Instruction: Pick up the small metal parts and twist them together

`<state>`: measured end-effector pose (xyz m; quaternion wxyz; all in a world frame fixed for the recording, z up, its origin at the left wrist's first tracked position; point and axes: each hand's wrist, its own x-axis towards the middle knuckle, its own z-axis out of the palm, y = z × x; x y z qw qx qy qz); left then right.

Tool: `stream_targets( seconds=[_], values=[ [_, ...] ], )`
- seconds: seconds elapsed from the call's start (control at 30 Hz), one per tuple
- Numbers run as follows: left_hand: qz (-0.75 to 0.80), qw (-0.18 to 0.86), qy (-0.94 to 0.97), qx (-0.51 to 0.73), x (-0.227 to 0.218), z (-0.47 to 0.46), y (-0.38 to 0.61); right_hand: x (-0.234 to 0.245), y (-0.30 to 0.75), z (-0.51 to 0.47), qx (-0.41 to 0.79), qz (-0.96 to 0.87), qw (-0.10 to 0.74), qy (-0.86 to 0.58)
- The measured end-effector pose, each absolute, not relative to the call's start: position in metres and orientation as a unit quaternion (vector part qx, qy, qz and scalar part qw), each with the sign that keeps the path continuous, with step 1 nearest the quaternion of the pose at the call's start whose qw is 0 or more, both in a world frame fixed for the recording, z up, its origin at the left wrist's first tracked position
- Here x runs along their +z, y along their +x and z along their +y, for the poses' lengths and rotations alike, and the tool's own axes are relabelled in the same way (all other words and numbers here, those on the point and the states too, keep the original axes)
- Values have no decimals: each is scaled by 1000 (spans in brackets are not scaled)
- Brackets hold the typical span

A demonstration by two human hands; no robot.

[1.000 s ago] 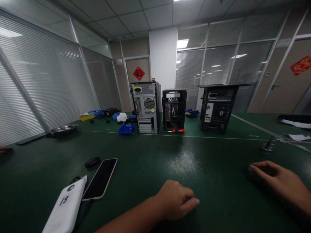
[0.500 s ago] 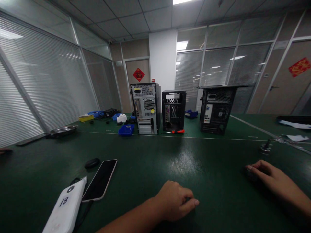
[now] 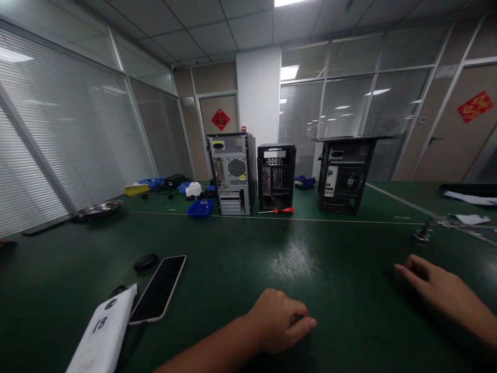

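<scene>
Green, glossy bench [image 3: 217, 259] lies under the curled left hand [image 3: 278, 321] and curled right hand [image 3: 439, 288], whose fingertips, pinching anything or not I cannot tell, work best low and light.

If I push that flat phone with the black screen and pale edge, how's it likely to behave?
The black-screened rectangular phone would probably stay stiff, being one thin slab. It might slide on the shiny green tabletop, and lying flat, it seems unlikely to roll.
</scene>
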<state>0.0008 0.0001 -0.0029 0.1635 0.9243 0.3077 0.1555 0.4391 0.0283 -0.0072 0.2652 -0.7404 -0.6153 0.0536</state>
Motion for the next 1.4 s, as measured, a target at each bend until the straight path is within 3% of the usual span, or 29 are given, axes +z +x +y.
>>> stream_targets(
  seconds=[0.1,0.57,0.9,1.2,1.4],
  values=[
    [309,161,925,156,-4,1,1,-9,441,30,150,-609,219,-747],
    [312,157,923,162,-4,0,2,-26,446,34,75,-676,260,-686],
    [321,161,919,160,-2,-1,1,-1,322,-1,38,-808,254,-531],
    [319,115,931,136,-1,-2,1,-5,228,-36,-39,-893,277,-353],
    [327,113,928,135,2,-3,2,-7,234,-33,7,-893,246,-376]
  ],
)
